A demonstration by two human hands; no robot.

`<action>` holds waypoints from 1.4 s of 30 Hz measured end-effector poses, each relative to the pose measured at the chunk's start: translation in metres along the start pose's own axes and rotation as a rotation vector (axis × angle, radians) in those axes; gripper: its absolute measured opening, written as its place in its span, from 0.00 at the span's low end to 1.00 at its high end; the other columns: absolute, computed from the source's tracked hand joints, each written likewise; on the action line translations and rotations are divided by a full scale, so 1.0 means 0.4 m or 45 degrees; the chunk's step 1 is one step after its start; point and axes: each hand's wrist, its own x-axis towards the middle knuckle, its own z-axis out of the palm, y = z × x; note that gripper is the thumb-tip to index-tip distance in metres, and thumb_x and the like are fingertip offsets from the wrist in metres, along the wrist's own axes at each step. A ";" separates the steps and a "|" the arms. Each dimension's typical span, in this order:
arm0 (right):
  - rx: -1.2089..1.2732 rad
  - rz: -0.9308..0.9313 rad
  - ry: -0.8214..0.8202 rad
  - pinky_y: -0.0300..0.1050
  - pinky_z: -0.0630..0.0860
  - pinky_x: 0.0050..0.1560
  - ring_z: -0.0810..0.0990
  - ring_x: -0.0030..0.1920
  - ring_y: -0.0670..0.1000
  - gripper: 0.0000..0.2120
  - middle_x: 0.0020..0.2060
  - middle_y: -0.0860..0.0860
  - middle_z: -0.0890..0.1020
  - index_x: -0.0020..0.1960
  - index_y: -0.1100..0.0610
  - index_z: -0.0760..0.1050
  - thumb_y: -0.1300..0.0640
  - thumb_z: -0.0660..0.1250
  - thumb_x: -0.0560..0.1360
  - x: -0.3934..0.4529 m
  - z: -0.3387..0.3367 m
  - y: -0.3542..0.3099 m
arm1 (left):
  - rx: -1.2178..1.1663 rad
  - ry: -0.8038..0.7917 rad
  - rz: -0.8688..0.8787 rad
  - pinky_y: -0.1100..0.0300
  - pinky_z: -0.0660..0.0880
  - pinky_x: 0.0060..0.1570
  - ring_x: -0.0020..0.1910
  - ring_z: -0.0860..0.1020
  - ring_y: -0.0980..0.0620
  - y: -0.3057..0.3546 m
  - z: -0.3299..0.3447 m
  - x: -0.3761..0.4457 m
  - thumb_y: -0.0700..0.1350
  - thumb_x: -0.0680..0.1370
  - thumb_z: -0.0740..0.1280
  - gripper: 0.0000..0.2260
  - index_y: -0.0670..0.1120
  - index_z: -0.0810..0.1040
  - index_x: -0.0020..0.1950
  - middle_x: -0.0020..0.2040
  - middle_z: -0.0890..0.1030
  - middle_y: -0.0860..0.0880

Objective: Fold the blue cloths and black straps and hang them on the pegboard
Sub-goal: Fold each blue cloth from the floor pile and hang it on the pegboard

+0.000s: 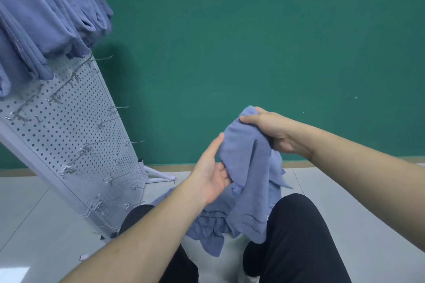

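Between the two bare hands, a soft blue terry cloth (247, 167) is hanging in a long drooping fold. Fingers of the right hand (270, 132) are curling tightly over its bunched top end, gripping it from above. Just below those fingers, the left hand (212, 173) is lying palm-up with straight, relaxed fingers (224, 176) touching the cloth's side edge (not clasping it). Beneath both hands, the cloth's lower end is trailing onto a loose heap of blue cloths (211, 225) lying between the person's black-trousered knees (296, 232). Far left of the left fingers, a white perforated metal pegboard (69, 126) is standing with wire hooks, and folded blue cloths (43, 18) are hanging along its top.
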 end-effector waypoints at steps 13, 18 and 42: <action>0.226 0.207 -0.085 0.45 0.82 0.42 0.85 0.42 0.54 0.10 0.49 0.57 0.85 0.53 0.58 0.78 0.52 0.63 0.82 -0.031 -0.036 -0.003 | 0.264 0.024 0.264 0.59 0.78 0.50 0.50 0.85 0.52 -0.016 0.054 -0.033 0.53 0.80 0.68 0.15 0.46 0.81 0.61 0.55 0.86 0.47; 0.125 0.033 0.095 0.43 0.79 0.47 0.83 0.48 0.51 0.09 0.53 0.52 0.85 0.57 0.52 0.80 0.53 0.62 0.82 0.001 -0.046 0.015 | 0.262 0.082 0.410 0.58 0.79 0.50 0.51 0.85 0.55 0.023 0.053 -0.044 0.48 0.84 0.63 0.11 0.47 0.79 0.62 0.52 0.87 0.49; -0.568 -0.081 0.229 0.43 0.60 0.33 0.63 0.33 0.52 0.24 0.32 0.51 0.67 0.52 0.50 0.77 0.67 0.46 0.74 -0.001 -0.023 -0.009 | 1.075 0.126 0.427 0.55 0.75 0.55 0.46 0.79 0.53 0.191 0.024 -0.056 0.45 0.80 0.70 0.07 0.53 0.83 0.55 0.49 0.85 0.51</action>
